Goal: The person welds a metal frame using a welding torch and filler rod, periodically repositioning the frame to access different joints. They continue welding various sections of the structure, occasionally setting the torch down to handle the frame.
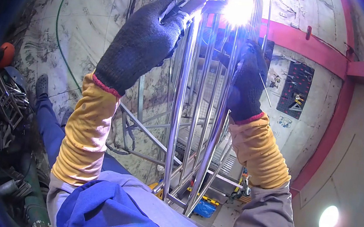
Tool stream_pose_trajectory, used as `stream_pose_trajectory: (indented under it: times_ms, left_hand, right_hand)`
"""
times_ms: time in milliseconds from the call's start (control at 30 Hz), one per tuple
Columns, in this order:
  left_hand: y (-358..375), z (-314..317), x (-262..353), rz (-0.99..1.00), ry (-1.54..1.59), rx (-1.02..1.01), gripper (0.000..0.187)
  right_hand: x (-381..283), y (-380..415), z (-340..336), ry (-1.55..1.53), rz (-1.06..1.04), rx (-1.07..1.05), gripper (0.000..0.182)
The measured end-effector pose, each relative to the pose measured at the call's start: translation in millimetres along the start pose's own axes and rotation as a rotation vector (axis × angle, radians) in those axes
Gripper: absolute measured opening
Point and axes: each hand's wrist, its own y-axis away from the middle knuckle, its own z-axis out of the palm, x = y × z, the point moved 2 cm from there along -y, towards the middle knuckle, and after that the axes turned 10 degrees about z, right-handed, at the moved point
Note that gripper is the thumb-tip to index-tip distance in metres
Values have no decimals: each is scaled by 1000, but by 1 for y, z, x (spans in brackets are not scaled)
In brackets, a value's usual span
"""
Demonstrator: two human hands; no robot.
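Note:
My left hand [142, 44], in a black knit glove with a red cuff, is closed around the dark handle of a welding torch [194, 5]. A glaring white-violet arc [239, 8] burns just right of the torch and washes out its tip and the joint. My right hand [248, 80], gloved alike, is closed beside the shiny metal bars. From it a thin welding rod [265, 90] sticks out; its other end is lost in glare. Between my arms stands a frame of polished metal tubes [176, 113], running from near my lap up to the arc.
A green hose [58, 27] curves over the scuffed floor. Metal offcuts [10, 99] are heaped at left, near a leg in blue trousers [50, 116]. A dark tool board [296, 89] and pink beams [328, 53] are at right. A blue item [205, 208] lies below the frame.

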Motion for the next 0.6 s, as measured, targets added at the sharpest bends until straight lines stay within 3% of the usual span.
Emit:
stream_pose_trajectory:
  times_ms: [233, 333, 467, 500, 600]
  left_hand:
    - [2, -2, -4, 156, -80, 43, 33]
    - [6, -2, 4, 53, -34, 29, 34]
    - [2, 0, -1, 63, -12, 19, 31]
    - [0, 0, -6, 110, -7, 20, 30]
    - [4, -1, 7, 10, 23, 0, 29]
  right_hand:
    - [-13, 9, 8, -27, 33, 43, 32]
    - [-11, 7, 7, -40, 54, 55, 31]
    - [-9, 4, 5, -43, 60, 55, 28]
    - [2, 2, 0, -106, 39, 28, 26]
    - [13, -2, -5, -50, -58, -51, 26]
